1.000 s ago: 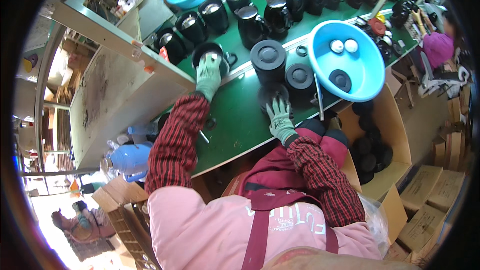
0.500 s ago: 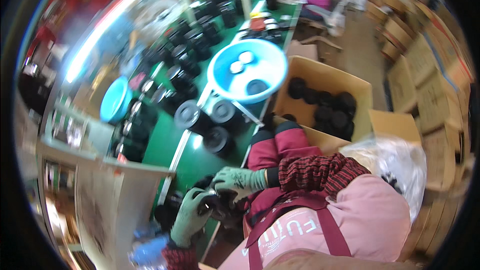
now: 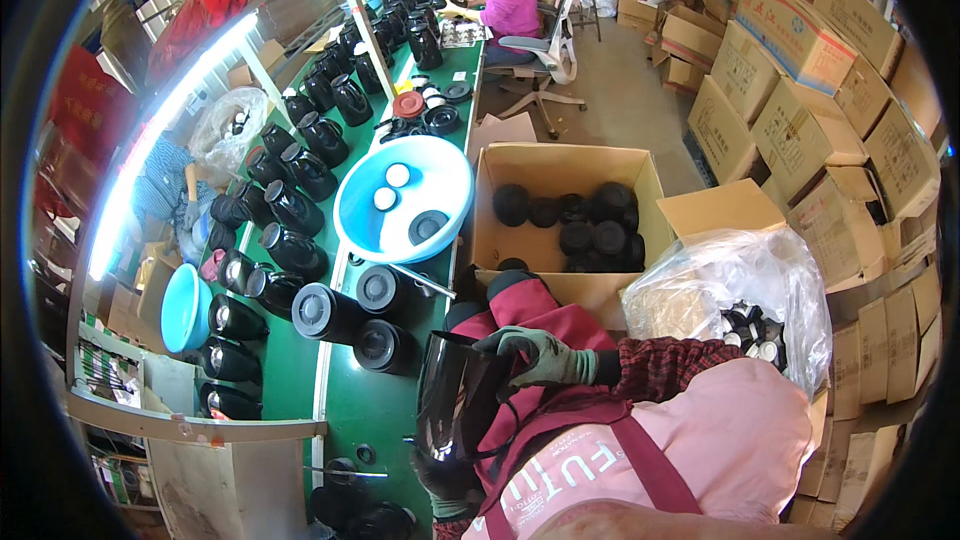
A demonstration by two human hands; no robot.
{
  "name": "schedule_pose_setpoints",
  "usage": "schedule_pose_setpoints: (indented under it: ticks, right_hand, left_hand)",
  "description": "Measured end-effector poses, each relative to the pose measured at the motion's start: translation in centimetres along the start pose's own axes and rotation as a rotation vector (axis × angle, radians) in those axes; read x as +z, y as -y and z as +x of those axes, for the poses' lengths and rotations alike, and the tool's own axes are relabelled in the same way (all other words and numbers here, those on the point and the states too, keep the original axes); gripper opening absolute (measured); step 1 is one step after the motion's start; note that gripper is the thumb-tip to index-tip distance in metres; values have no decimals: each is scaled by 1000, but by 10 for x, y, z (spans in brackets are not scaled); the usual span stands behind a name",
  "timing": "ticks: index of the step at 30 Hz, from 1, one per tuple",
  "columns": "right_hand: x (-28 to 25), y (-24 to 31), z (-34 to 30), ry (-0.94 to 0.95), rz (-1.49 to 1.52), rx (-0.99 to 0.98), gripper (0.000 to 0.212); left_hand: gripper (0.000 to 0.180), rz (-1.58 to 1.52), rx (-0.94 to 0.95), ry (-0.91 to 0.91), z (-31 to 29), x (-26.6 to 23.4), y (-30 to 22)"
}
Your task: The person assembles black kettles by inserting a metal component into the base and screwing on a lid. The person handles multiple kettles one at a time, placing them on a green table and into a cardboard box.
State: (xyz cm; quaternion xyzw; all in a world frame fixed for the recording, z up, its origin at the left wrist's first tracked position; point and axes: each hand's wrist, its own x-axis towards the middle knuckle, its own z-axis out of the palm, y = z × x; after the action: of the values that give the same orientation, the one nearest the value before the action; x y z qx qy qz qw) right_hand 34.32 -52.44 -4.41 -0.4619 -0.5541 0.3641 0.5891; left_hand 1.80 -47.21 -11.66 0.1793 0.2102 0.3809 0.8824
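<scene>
A glossy black jug (image 3: 455, 395) lies between my hands, over the near edge of the green worktable. The fingers of my right hand (image 3: 545, 355), in a grey-green glove, are closed on its upper end. My left hand (image 3: 445, 485) grips the lower end, its fingers partly hidden behind the jug. Just beyond the jug stand three black round containers with ribbed tops, one of them a black container (image 3: 385, 347). Near my left hand, dark round parts (image 3: 345, 510) sit at the table's lower end.
On the green table (image 3: 375, 405), a blue basin (image 3: 345, 205) holds white caps and a black disc. Several black jugs (image 3: 295, 250) line the left. Right of the table, a carton (image 3: 640, 165) holds black round parts, beside a plastic bag (image 3: 700, 280). A co-worker (image 3: 510, 0) sits at the far end.
The view has swung and steadied. My hands were close together on a dark object; now they are farther apart, at opposite ends of the black jug, and my left hand is lower.
</scene>
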Motion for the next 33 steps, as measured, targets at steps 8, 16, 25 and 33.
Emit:
schedule_pose_setpoints:
  ticks: [8,16,25,33]
  right_hand:
    - [7,19,7,281,224,50,32]
    - [-14,30,32,476,229,310,63]
    - [-33,0,14,471,204,436,74]
    - [-17,5,41,564,131,421,75]
  left_hand:
    - [47,227,-150,28,32,13,16]
    - [41,606,-140,-67,-3,17,-22]
    - [40,629,-91,-65,-14,32,-34]
    - [79,905,-15,22,-8,24,-37]
